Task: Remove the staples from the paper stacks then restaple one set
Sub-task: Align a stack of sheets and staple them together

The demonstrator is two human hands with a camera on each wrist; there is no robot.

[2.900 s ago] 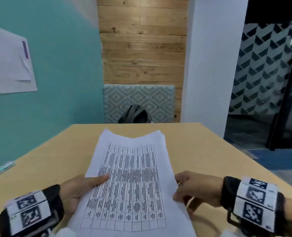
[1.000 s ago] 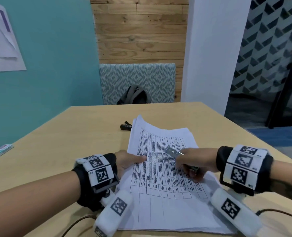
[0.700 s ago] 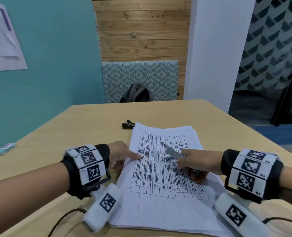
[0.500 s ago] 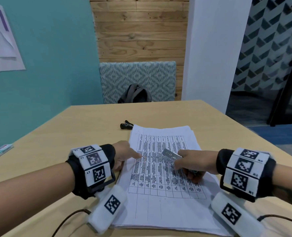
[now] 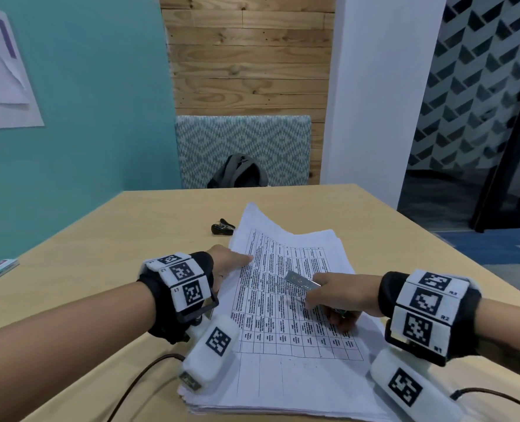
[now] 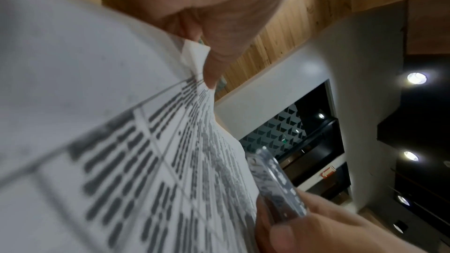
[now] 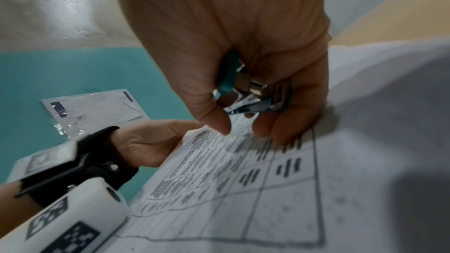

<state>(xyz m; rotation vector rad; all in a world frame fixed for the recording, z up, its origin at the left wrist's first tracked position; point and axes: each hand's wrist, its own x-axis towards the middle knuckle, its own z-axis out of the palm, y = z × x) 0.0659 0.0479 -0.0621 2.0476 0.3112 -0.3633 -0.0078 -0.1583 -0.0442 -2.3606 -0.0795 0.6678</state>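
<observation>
Paper stack (image 5: pixel 286 354): flat white printed sheets on the table (image 5: pixel 106 239).
Left hand (image 5: pixel 225 263): straight fingers pressing its left edge.
Right hand (image 5: pixel 338 296): curled around a metal stapler (image 5: pixel 302 281), over the middle.

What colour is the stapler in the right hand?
The stapler is silver metal with a teal part; the right wrist view shows it best.

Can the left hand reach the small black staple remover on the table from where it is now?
Probably yes. The left hand rests at the paper's left edge, and only bare table lies between it and the black staple remover beyond.
</observation>
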